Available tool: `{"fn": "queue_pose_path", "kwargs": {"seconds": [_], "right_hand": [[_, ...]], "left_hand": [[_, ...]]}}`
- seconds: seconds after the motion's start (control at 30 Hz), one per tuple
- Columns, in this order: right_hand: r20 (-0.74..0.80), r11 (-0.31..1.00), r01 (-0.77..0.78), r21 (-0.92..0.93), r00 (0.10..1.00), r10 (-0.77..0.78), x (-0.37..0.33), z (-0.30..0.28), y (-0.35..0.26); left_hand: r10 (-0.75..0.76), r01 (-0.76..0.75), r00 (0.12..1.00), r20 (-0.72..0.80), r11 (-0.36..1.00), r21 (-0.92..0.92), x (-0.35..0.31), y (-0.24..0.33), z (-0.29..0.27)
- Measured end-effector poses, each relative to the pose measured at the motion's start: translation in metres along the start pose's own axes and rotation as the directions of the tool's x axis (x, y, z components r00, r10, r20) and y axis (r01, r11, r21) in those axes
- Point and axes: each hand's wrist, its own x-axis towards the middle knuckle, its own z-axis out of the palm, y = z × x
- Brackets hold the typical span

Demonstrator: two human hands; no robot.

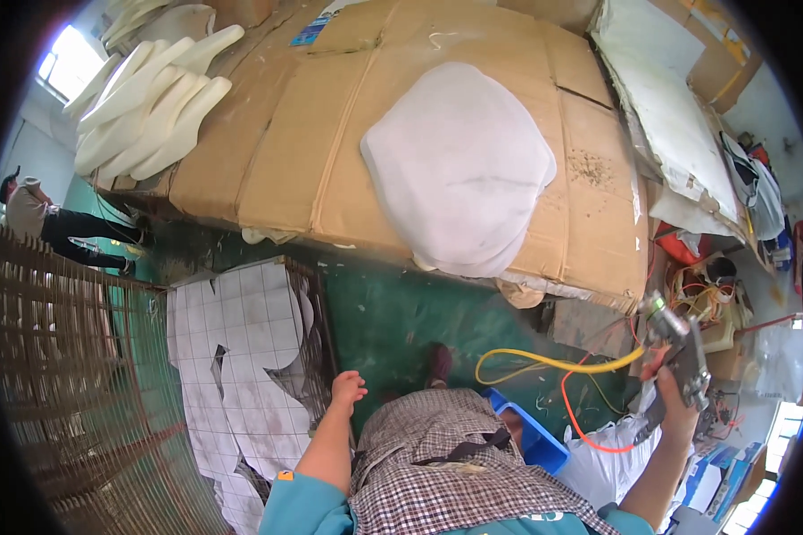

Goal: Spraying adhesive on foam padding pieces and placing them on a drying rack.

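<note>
My right hand [676, 398], out at the right, is closed round a metal spray gun [692, 358]. A yellow hose [562, 363] and a thin orange hose [583, 433] run from the gun's side. My left hand [349, 388] hangs empty in front of my body, its fingers loosely bent and slightly apart. A large pale, many-sided padded piece [459, 169] lies on the cardboard-covered table [277, 152], its near edge reaching over the table's front. Both hands are apart from it.
White foam pieces [156, 107] are heaped at the table's far left. A rack holding a gridded pale sheet [236, 348] stands at my left. By my right side are a blue bin [544, 446] and a white plastic bag [602, 464]. Another person [67, 223] stands far left.
</note>
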Motion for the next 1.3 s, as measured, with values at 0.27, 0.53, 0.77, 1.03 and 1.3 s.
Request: {"fn": "queue_pose_path", "kwargs": {"seconds": [0.27,0.53,0.77,1.03,1.3], "right_hand": [[0.164,0.978,-0.053,0.202,0.986,0.02,-0.007,0.016,-0.002],[0.199,0.987,-0.091,0.132,0.978,0.063,-0.02,-0.03,0.001],[0.071,0.955,-0.028,0.297,0.997,0.007,0.02,0.012,0.007],[0.25,0.957,-0.017,0.29,0.967,-0.059,0.038,-0.009,0.014],[0.163,0.991,-0.056,0.121,0.986,0.036,0.025,-0.045,0.013]], "left_hand": [[0.373,-0.369,0.921,0.111,0.928,-0.06,0.009,0.131,0.049],[0.689,-0.689,0.724,0.033,0.725,-0.014,-0.013,0.248,0.132],[0.826,-0.623,0.512,-0.235,0.546,0.56,-0.013,0.274,0.172],[0.728,-0.581,0.655,-0.202,0.656,0.483,-0.022,0.284,0.176],[0.717,-0.576,0.676,-0.168,0.657,0.487,-0.031,0.278,0.176]]}}
